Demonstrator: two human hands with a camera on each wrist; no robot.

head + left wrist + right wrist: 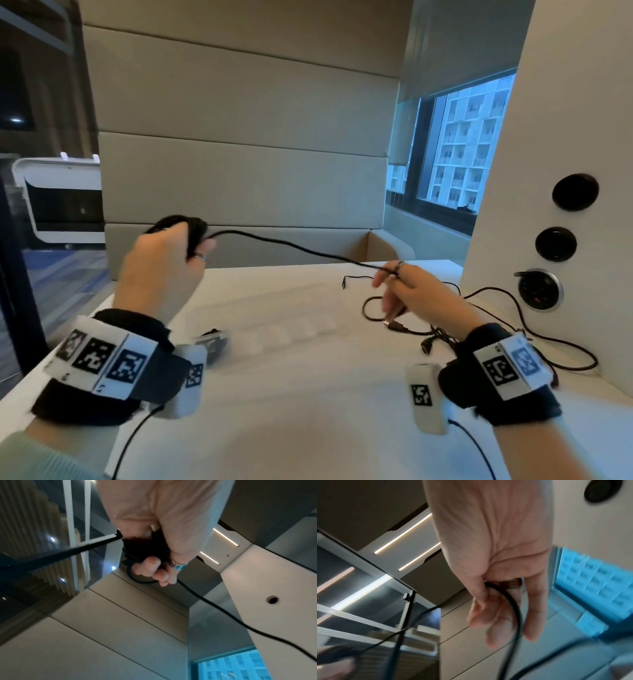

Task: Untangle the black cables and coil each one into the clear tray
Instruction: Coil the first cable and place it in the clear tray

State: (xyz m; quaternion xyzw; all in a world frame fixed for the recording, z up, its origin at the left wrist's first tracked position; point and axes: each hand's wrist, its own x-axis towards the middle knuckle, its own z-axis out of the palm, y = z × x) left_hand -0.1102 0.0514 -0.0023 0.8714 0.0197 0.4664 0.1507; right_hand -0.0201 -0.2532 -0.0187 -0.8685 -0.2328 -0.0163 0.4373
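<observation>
Left hand (164, 260) up at centre-left of the frame, above the table (308, 394), coil (191, 226) bunched in its fingers. From it a cable (291, 245) runs rightward and down to the right hand (418, 291), centre-right. Between and below the hands, the tray (274, 318) lies on the table. Loose cables (496, 325) sprawl at the right, before the wall panel (565, 137).

Black cable (287, 244) part-coiled, airborne; other cables (486, 329) tangled beside clear tray (274, 318).
</observation>
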